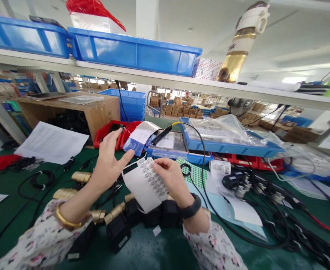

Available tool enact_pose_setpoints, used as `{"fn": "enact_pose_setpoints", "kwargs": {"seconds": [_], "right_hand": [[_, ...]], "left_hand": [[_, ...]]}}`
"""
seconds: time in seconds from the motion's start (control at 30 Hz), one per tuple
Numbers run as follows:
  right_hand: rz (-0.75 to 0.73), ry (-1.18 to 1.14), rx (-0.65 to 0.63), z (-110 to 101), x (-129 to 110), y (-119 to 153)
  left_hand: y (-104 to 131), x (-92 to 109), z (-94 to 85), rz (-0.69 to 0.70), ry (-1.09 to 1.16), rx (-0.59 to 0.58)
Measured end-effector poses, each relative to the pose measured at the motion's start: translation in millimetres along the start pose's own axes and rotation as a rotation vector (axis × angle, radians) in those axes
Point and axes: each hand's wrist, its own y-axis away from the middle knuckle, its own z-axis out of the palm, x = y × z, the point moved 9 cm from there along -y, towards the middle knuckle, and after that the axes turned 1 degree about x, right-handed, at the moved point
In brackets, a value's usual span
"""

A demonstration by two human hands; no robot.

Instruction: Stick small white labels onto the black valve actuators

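- White paper makes up the label sheet [146,184], which the right hand [173,179] pinches at its upper right edge, thumb on top and fingers behind; held that way, the sheet hangs curled with its printed rows turned up toward the eyes.
- Just left of that pinch, the left hand [108,162] is spread apart and clamped on nothing, its thumb tip touching or nearly touching the sheet's top left corner, probably steadying it or feeling for a label edge; which, I cannot tell.
- Directly beneath the pinch, black valve bodies with brass fittings [114,212] lie in a loose row on the green table mat [150,251], close enough to reach without shifting the sheet.
- Beyond the pinch, a blue tray [182,152] carries a black pen-like tool on a cable; red bins sit to its left.
- To the right of the grip, a green-dotted sheet [194,172] and loose backing papers lie flat, with tangled black cables [280,210] farther out.
- Far left of the grip, a printed sheet [51,142] rests against a cardboard box.
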Motion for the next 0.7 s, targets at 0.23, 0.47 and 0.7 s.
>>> {"fn": "enact_pose_setpoints", "kwargs": {"seconds": [0.23,0.47,0.7], "right_hand": [[-0.049,0.050,-0.175,13.7,-13.5,4.0],[-0.050,0.261,-0.190,-1.6,-19.3,8.2],[-0.134,0.415,-0.289,5.8,-30.6,14.3]], "left_hand": [[-1.1,15.2,50.6,0.015,-0.055,-0.465],[6.3,2.3,57.4,-0.166,0.103,-0.527],[13.5,17.0,73.3,-0.057,-0.123,-0.763]]}}
